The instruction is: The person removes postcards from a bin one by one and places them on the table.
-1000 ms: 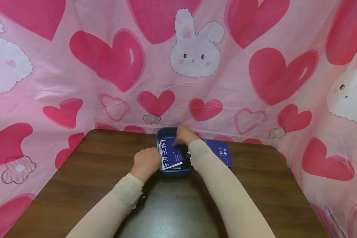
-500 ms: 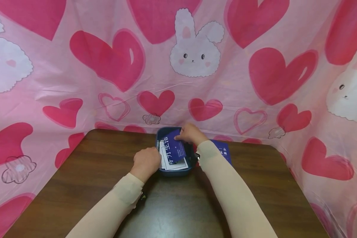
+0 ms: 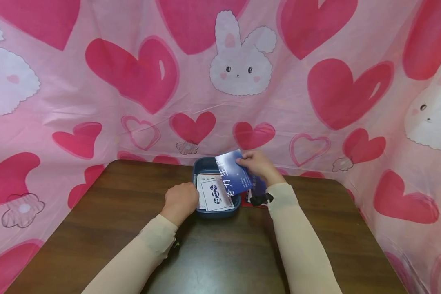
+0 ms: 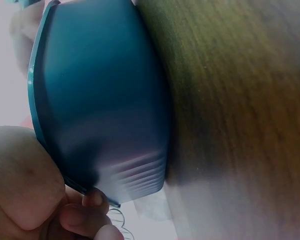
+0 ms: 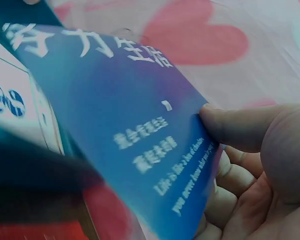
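My right hand [image 3: 259, 165] pinches a blue card with white lettering [image 3: 234, 174] between thumb and curled fingers, tilted over the right side of a dark blue plastic bin [image 3: 218, 214]. The card's printed face and the thumb on its edge fill much of the right wrist view. White printed cards [image 3: 211, 202] lie inside the bin, the top one with a thin frame and a dark blue design. My left hand [image 3: 182, 200] grips the bin's left rim; in the left wrist view its fingers [image 4: 80, 217] curl over that rim, beside the bin's outer wall [image 4: 105, 90].
Right of the bin, partly hidden behind the right hand, lie another blue card [image 3: 258, 185] and a red-edged card [image 3: 248, 202] on the brown wooden table [image 3: 139, 196]. A pink curtain with hearts and rabbits [image 3: 191, 98] hangs close behind the bin.
The right hand has lifted the blue card up out of the bin and moved it to the right, uncovering the white framed card. The left hand has stayed at the rim.
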Demonstrator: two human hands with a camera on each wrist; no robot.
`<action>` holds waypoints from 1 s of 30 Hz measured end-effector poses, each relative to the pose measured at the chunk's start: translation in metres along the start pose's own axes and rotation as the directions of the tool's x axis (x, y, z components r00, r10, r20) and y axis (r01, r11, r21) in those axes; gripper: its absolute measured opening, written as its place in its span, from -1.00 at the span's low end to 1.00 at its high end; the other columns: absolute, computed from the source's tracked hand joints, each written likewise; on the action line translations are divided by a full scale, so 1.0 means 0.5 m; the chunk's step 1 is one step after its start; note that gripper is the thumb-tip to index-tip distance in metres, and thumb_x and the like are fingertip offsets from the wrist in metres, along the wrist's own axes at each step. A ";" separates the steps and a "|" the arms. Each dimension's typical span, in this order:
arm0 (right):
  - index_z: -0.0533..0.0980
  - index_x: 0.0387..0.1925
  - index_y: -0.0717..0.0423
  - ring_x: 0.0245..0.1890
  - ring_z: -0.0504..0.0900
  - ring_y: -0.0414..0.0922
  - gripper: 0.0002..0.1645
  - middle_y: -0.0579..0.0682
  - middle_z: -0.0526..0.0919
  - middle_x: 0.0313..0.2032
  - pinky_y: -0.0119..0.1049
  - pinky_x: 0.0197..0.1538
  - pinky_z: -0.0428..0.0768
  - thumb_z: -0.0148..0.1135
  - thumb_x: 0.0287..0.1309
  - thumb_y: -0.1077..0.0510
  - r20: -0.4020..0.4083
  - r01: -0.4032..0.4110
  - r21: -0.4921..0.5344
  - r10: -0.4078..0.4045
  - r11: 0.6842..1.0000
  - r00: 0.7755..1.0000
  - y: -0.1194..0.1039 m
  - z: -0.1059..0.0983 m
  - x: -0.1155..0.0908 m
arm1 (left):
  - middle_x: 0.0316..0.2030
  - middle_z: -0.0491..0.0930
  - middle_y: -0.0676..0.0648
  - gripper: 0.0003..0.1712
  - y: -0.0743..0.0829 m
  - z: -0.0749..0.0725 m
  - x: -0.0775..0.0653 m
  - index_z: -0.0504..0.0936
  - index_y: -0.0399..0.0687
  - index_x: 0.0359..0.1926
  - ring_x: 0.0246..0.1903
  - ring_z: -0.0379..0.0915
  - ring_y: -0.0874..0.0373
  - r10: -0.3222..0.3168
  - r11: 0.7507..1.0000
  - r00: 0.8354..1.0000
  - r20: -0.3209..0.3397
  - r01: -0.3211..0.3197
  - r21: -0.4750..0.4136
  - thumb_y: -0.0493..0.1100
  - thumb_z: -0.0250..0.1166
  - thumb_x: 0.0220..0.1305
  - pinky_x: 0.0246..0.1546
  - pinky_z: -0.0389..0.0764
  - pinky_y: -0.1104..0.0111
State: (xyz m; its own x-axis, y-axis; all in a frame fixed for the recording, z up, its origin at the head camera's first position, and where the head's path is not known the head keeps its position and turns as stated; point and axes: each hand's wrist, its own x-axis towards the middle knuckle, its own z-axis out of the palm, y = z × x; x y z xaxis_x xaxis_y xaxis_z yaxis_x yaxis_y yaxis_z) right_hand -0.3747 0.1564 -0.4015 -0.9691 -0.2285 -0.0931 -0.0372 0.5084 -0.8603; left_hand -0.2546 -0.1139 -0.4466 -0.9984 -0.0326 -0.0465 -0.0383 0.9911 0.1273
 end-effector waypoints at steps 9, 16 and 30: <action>0.66 0.06 0.21 -0.37 0.69 -0.19 -0.62 -0.12 0.71 -0.29 -0.27 -0.24 0.76 0.40 0.61 -0.05 -0.129 -0.080 0.137 0.098 0.987 0.987 0.087 -0.102 -0.033 | -0.37 0.72 -0.16 -0.47 0.004 0.001 0.000 0.79 -0.23 0.04 -0.50 0.58 -0.06 0.005 1.000 1.000 0.024 -0.005 0.007 0.07 0.67 0.27 -0.49 0.79 0.06; 0.64 0.23 0.33 -0.37 0.71 -0.20 -0.48 -0.03 0.72 -0.22 -0.31 -0.26 0.79 0.37 0.63 -0.05 -0.176 -0.111 0.164 0.140 0.980 0.974 0.129 -0.142 -0.047 | -0.34 0.74 -0.17 -0.43 -0.007 0.015 0.016 0.78 -0.24 0.05 -0.48 0.60 -0.10 -0.016 1.000 0.999 0.029 0.016 0.004 0.10 0.66 0.26 -0.47 0.79 0.04; 0.60 0.32 0.34 -0.17 0.75 -0.11 -0.37 0.16 0.77 0.01 -0.34 -0.13 0.82 0.33 0.66 -0.15 -0.138 -0.208 0.070 0.216 0.976 0.967 0.237 -0.217 -0.072 | -0.38 0.70 -0.16 -0.46 0.002 -0.001 -0.001 0.78 -0.22 0.02 -0.49 0.58 -0.06 -0.014 1.000 0.999 0.031 0.015 -0.008 0.08 0.68 0.25 -0.47 0.78 0.09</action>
State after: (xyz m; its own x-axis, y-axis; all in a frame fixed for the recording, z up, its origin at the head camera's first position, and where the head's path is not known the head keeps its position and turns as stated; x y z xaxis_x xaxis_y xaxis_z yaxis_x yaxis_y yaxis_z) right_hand -0.3706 0.3150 -0.4456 -0.9784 0.0032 -0.2066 0.1822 0.4851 -0.8553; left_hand -0.2543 -0.1130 -0.4461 -0.9959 -0.0429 -0.0792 -0.0533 0.9894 0.1348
